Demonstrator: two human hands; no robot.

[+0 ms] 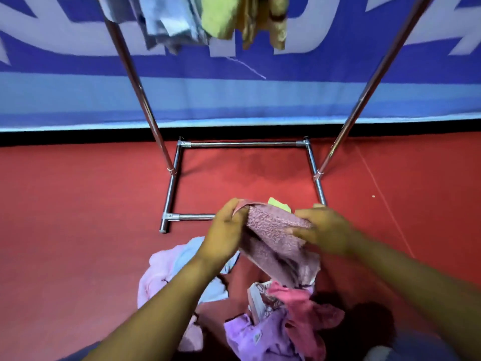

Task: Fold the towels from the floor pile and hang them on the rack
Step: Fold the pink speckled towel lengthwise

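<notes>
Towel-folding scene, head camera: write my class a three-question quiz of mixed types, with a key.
1. True or false: both the left hand and the right hand grip the mauve towel.
2. Multiple choice: where do the unfolded towels lie? A) on the red floor near the person B) on the rack's base bars C) on a table
3. Fill in: the towels already hung are at the ____ of the picture, on the metal rack.

Key: 1 true; 2 A; 3 top
</notes>
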